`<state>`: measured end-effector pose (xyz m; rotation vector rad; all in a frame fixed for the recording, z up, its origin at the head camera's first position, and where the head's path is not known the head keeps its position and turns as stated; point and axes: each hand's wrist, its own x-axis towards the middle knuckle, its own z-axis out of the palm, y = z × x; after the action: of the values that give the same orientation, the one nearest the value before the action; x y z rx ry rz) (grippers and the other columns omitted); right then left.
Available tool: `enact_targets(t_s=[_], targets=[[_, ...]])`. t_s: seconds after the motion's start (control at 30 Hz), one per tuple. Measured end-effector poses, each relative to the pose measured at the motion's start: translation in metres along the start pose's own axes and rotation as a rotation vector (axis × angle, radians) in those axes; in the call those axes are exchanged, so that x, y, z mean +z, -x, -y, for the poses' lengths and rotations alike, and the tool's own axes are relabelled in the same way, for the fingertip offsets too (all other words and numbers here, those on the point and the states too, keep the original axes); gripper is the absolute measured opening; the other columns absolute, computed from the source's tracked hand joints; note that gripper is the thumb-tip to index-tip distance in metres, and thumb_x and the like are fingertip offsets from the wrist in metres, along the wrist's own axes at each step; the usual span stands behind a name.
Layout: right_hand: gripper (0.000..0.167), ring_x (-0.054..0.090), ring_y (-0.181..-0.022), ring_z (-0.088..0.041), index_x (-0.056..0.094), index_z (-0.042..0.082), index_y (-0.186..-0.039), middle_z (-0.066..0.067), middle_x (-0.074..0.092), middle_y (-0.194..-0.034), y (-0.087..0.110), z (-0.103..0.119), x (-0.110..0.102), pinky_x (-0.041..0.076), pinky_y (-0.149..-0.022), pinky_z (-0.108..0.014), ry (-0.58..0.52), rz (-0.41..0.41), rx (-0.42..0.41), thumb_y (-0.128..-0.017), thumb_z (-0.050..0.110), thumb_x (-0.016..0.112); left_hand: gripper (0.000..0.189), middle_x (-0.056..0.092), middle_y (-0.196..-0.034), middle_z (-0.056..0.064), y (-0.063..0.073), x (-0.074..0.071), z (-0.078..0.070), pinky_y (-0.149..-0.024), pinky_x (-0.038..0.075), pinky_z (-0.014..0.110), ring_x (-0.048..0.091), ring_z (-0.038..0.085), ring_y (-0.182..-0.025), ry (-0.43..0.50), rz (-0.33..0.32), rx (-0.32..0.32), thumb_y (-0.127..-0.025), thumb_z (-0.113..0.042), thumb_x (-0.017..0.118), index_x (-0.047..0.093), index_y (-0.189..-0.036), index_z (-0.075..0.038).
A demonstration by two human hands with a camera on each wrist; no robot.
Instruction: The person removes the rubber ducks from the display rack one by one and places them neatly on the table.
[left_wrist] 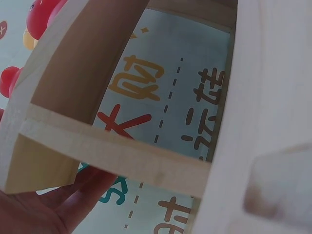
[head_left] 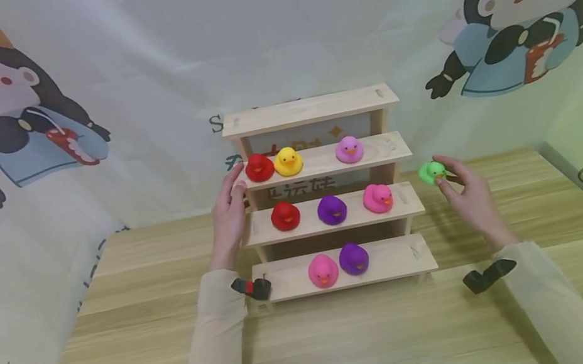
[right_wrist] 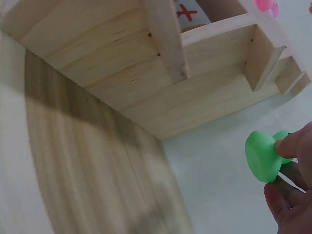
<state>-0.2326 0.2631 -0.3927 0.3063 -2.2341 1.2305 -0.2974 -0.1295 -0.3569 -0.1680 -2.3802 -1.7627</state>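
Note:
A pale wooden four-tier stepped shelf stands on the table with rubber ducks on its three lower tiers. At its left end my left hand holds the side near the second tier from the top; the left wrist view shows the fingers behind the wood. Right of the shelf, my right hand pinches a green rubber duck in the air between thumb and fingers. The second tier holds a red duck, a yellow duck and a lilac duck.
On the third tier sit a red duck, a purple duck and a pink duck. The lowest tier carries a pink duck beside a purple duck. A printed cloth hangs behind the wood-grain table.

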Motion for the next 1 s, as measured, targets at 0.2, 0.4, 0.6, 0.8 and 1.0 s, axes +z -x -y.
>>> enact_targets(t_s=[0.2, 0.4, 0.6, 0.8, 1.0], targets=[[0.039, 0.049, -0.118, -0.046, 0.05, -0.013, -0.129, -0.032, 0.051, -0.129, 0.005, -0.02, 0.004, 0.04, -0.098, -0.054, -0.014, 0.056, 0.078, -0.09, -0.014, 0.054, 0.044, 0.033, -0.153, -0.002, 0.0, 0.0, -0.002, -0.1, 0.043, 0.044, 0.04, 0.025, -0.132, -0.012, -0.005, 0.005, -0.104, -0.033, 0.037, 0.042, -0.147, -0.027], [0.04, 0.047, -0.121, -0.047, 0.048, -0.015, -0.129, -0.033, 0.049, -0.131, 0.011, -0.032, 0.006, 0.04, -0.099, -0.054, -0.059, 0.091, 0.159, -0.09, -0.014, 0.054, 0.044, 0.034, -0.153, -0.003, 0.0, -0.001, -0.001, -0.1, 0.042, 0.044, 0.038, 0.024, -0.134, -0.013, -0.003, 0.021, -0.104, -0.032, 0.037, 0.042, -0.147, -0.025], [0.04, 0.044, -0.124, -0.043, 0.046, -0.014, -0.132, -0.031, 0.047, -0.135, 0.016, -0.038, 0.006, 0.04, -0.103, -0.028, -0.13, 0.108, 0.28, -0.092, -0.012, 0.052, 0.044, 0.034, -0.153, -0.001, 0.0, 0.0, -0.001, -0.1, 0.043, 0.044, 0.038, 0.025, -0.134, -0.014, 0.005, 0.028, -0.104, -0.032, 0.037, 0.042, -0.147, -0.024], [0.04, 0.044, -0.124, -0.043, 0.048, -0.014, -0.13, -0.031, 0.049, -0.133, 0.023, -0.047, 0.007, 0.04, -0.1, -0.025, -0.079, 0.129, 0.302, -0.091, -0.013, 0.052, 0.043, 0.034, -0.153, 0.0, 0.0, 0.001, 0.0, -0.101, 0.042, 0.046, 0.038, 0.025, -0.134, -0.004, 0.004, 0.027, -0.104, -0.03, 0.037, 0.043, -0.146, -0.023], [0.042, 0.04, -0.127, -0.046, 0.046, -0.015, -0.13, -0.034, 0.047, -0.133, 0.025, -0.049, 0.009, 0.033, -0.104, -0.056, -0.106, 0.134, 0.307, -0.089, -0.015, 0.053, 0.043, 0.034, -0.153, -0.001, 0.0, -0.001, 0.0, -0.102, 0.041, 0.044, 0.037, 0.024, -0.135, -0.01, -0.003, 0.023, -0.104, -0.032, 0.036, 0.043, -0.146, -0.024]])
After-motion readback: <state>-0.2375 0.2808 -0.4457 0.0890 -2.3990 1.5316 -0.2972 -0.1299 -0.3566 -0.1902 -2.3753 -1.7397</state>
